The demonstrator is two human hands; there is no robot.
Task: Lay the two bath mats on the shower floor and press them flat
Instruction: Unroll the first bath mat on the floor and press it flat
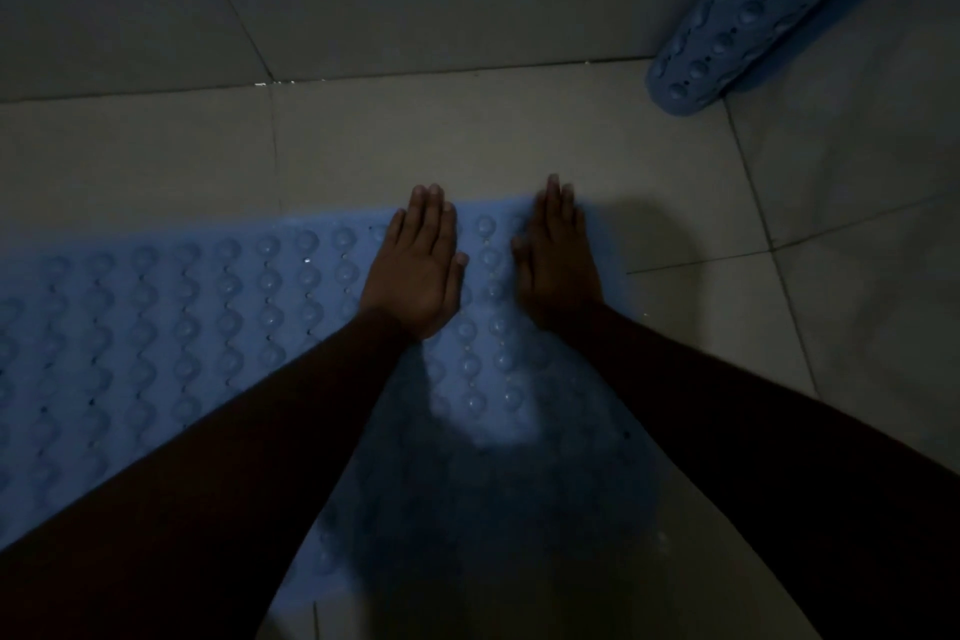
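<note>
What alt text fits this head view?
Left hand and right hand, both flat, press the far edge of a blue studded bath mat on the tiled shower floor. A second mat leans in the right corner.

Flat mat (182, 327): pale blue, rows of raised round bumps with small holes between.
Second mat (753, 10), at 1 o'clock: darker blue, same bump-and-hole pattern.
Floor (467, 135): beige tiles, dark grout lines.
Sleeves (234, 473): black.

Two bare forearms, no sleeves visible, no rings or watch seen in dim light; left hand (418, 260) and right hand (558, 257) with short, plain fingernails.
</note>
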